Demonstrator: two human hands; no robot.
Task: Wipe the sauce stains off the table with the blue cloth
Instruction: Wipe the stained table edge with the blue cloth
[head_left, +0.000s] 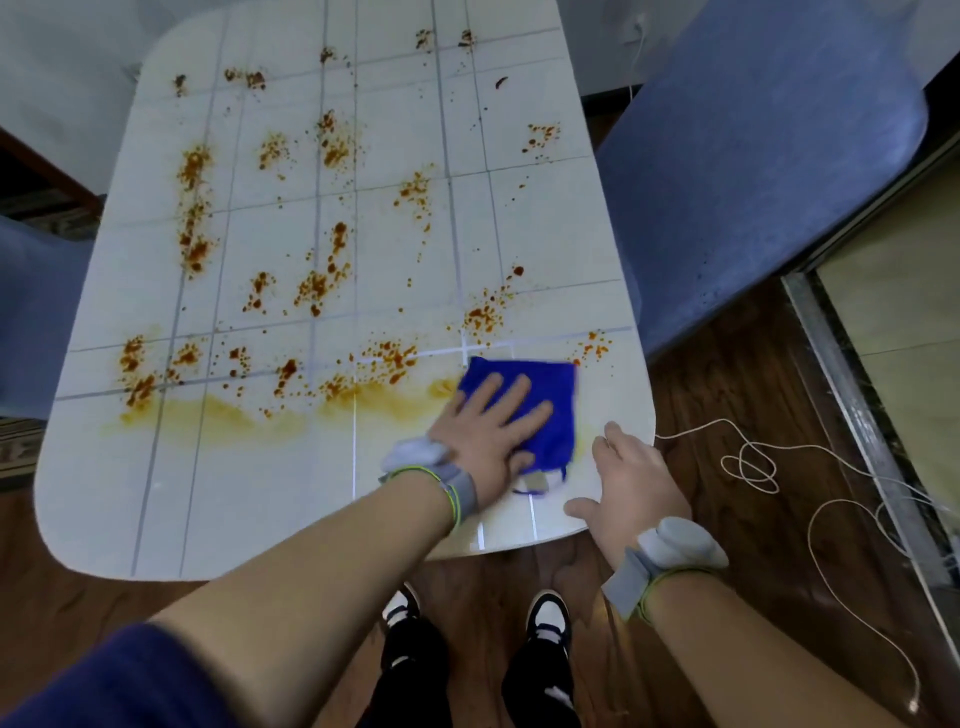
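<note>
The left hand (485, 436) is pressing flat, fingers spread, on the blue cloth (540, 384) near the counter's (260, 499) near right corner, while the right hand (636, 483) is resting open along the right edge just beside it. Sauce stains (322, 286) are spreading leftward and toward the far edge; a blue chair (753, 156) is crowding the right side

The left hand (483, 431) presses flat on the cloth (540, 379) near the bench's (260, 493) 5 o'clock corner, the right hand (634, 478) lies flat at the cloth's 4 o'clock, and stains (322, 286) spread toward 12.
</note>
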